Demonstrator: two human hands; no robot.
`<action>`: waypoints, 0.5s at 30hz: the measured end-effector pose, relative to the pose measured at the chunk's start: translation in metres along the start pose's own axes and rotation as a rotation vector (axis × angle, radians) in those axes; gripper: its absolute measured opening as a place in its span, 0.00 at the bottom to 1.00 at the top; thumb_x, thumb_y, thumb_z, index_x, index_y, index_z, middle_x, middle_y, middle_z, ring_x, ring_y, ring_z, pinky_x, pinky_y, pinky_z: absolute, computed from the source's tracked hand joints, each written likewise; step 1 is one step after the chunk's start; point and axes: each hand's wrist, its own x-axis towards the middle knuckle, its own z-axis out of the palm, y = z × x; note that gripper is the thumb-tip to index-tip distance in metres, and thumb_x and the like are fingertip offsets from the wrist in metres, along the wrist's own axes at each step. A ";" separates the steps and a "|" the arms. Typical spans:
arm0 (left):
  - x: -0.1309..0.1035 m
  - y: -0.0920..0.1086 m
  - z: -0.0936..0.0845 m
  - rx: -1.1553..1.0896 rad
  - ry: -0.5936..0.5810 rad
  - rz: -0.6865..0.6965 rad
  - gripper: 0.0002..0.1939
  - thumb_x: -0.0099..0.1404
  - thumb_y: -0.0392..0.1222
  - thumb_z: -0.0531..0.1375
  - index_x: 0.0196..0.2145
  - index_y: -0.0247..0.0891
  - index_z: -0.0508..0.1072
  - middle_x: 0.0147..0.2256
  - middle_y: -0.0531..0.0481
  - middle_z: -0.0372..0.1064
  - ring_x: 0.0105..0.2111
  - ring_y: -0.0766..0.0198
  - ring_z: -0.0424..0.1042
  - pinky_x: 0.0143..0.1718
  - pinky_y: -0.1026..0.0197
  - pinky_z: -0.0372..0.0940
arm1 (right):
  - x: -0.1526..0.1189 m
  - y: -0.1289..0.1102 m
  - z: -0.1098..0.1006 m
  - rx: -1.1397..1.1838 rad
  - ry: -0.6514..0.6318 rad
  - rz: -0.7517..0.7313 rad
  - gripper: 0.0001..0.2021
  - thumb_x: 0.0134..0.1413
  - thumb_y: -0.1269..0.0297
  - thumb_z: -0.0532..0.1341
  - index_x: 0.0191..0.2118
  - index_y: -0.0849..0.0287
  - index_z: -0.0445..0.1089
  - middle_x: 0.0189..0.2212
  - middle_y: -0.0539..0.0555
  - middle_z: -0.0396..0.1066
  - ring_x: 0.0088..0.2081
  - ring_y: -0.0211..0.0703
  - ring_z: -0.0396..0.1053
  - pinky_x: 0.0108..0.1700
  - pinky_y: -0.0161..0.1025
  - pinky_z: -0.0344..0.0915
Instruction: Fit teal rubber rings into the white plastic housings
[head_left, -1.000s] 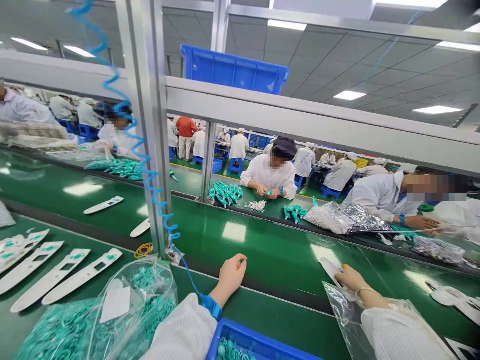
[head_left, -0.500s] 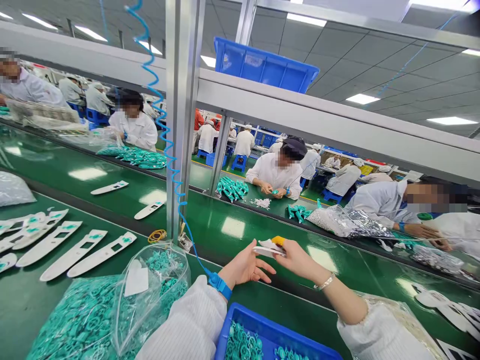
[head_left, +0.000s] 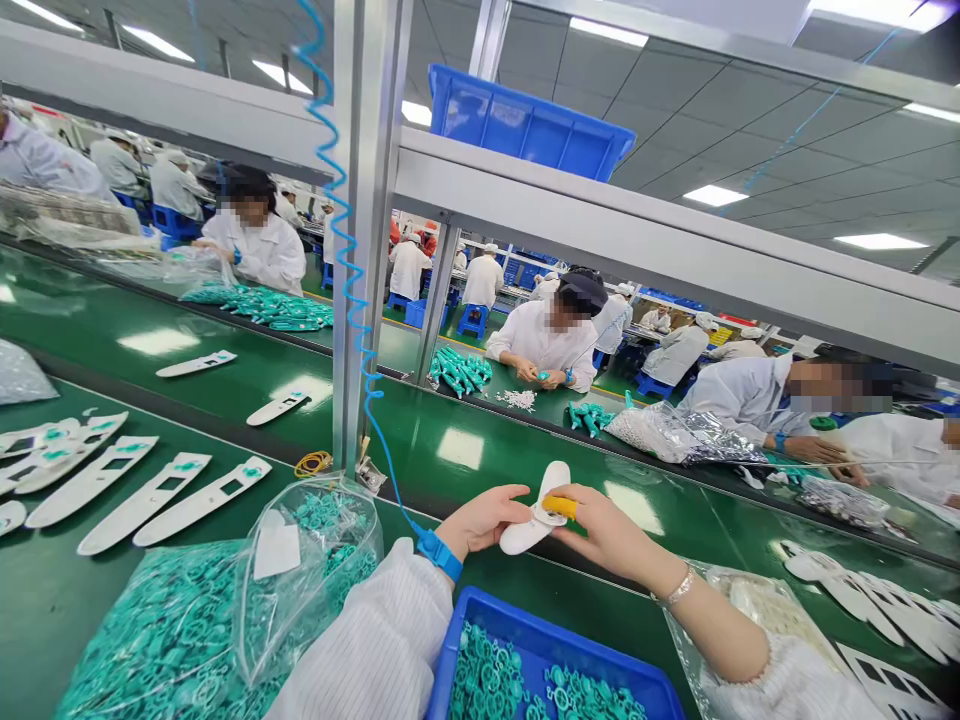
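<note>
A white plastic shell (head_left: 523, 537), long and rounded at the ends, is held between my two hands above the near edge of the conveyor. My left hand (head_left: 484, 517) pinches it from the left. On its other side my right hand (head_left: 607, 528) grips it, with a yellow finger cot (head_left: 559, 506) pressed on its middle. The fingers cover the shell's centre, so details there are hidden. Below my hands sits a blue tray (head_left: 559, 652) with small teal ring-shaped parts (head_left: 487, 665) in it.
Bagged teal parts (head_left: 172, 630) lie at left, beside white shells with teal pieces (head_left: 202, 500). More white shells (head_left: 847, 590) lie at right by a clear bag (head_left: 750, 600). A metal post (head_left: 351, 250) and coiled blue cord (head_left: 349, 230) rise ahead. Co-workers sit across the green belt (head_left: 420, 450).
The white shell has turned from nearly edge-on to showing its long face. My left fingers, spread before, have closed on it. My view has shifted slightly.
</note>
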 end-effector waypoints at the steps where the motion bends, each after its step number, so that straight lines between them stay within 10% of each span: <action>1: 0.000 0.000 0.000 0.026 0.003 -0.014 0.33 0.48 0.31 0.64 0.53 0.30 0.62 0.34 0.47 0.71 0.29 0.68 0.69 0.30 0.67 0.61 | -0.003 0.003 0.003 -0.019 -0.011 0.016 0.13 0.57 0.63 0.54 0.47 0.58 0.68 0.48 0.56 0.68 0.48 0.46 0.64 0.51 0.42 0.58; 10: 0.008 -0.008 -0.002 0.170 0.152 -0.005 0.05 0.56 0.32 0.62 0.33 0.31 0.70 0.27 0.53 0.67 0.25 0.70 0.66 0.29 0.65 0.62 | -0.037 0.039 0.041 -0.158 -0.064 0.489 0.15 0.55 0.63 0.53 0.23 0.62 0.69 0.19 0.59 0.69 0.22 0.49 0.68 0.25 0.40 0.59; 15: 0.006 0.008 -0.005 0.078 0.339 0.164 0.07 0.63 0.39 0.56 0.34 0.31 0.68 0.33 0.50 0.67 0.31 0.68 0.67 0.31 0.62 0.65 | -0.041 0.018 0.043 -0.053 -0.035 0.446 0.16 0.59 0.59 0.50 0.38 0.63 0.71 0.34 0.61 0.72 0.29 0.45 0.70 0.31 0.39 0.62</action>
